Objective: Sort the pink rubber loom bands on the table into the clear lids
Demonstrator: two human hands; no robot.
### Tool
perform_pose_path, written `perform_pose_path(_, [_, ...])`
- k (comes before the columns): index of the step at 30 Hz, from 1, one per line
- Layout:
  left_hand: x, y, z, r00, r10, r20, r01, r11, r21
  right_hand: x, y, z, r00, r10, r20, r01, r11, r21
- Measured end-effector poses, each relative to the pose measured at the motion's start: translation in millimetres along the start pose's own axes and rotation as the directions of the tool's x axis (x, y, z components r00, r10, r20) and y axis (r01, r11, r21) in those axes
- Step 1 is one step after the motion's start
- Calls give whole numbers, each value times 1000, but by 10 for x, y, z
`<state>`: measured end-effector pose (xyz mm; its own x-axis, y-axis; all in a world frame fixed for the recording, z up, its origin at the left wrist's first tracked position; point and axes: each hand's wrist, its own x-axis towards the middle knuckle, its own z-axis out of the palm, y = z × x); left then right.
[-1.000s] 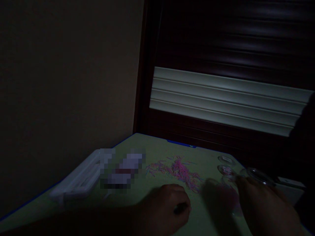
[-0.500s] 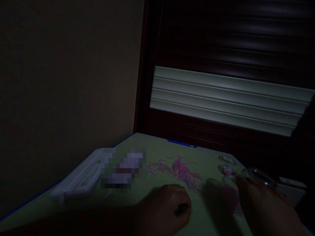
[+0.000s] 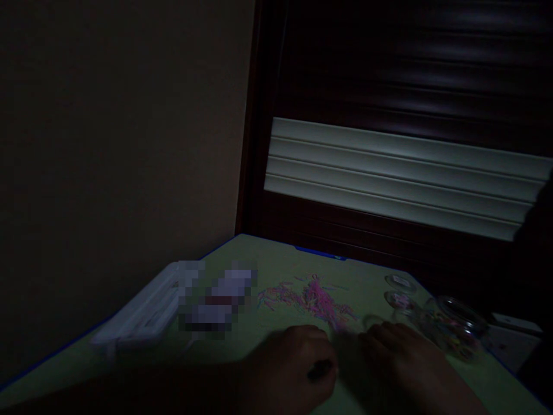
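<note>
On the pale green table (image 3: 276,259) lies a loose pile of small pink and multicoloured strands (image 3: 322,300). My left hand (image 3: 298,366) is curled closed just in front of the pile; a dark gap shows between its fingers, and what they hold, if anything, cannot be made out. To the right, my right hand (image 3: 401,351) is held low over the table, palm down, near the pile's right end. Its fingertips are dark and blurred. Beside it stands a clear round jar (image 3: 458,328) with colourful pieces inside.
Small clear round containers (image 3: 400,282) sit at the table's right edge. A white case (image 3: 138,311) lies on the left beside a blurred-out flat object (image 3: 222,300). A whitish box (image 3: 514,340) is at the far right. A wall and dark shutter stand behind.
My right hand has moved left, away from the clear containers and towards the strands, uncovering the jar of colourful pieces. My left hand has stayed nearly still.
</note>
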<state>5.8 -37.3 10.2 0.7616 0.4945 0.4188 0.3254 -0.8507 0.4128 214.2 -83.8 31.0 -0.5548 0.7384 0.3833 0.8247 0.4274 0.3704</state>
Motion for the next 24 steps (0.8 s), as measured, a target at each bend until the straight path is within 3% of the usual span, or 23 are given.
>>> perform_pose_path(6, [-2,-6,-7,1000,24,10,-24,1000,12,-2,-77,88,987,82,138,-107,977,187])
perform_pose_path(15, [-2,-75,-85,995,90,49,-96,985,144,43,-108,-23,969,101,225,-155,960,234])
perform_pose_path(20, [35,-241,-270,999,28,45,-41,952,304,62,-125,-95,968,113,224,-168,955,244])
perform_pose_path(24, [42,-327,-490,982,-182,43,162,940,300,30,-111,-49,974,93,205,-146,953,264])
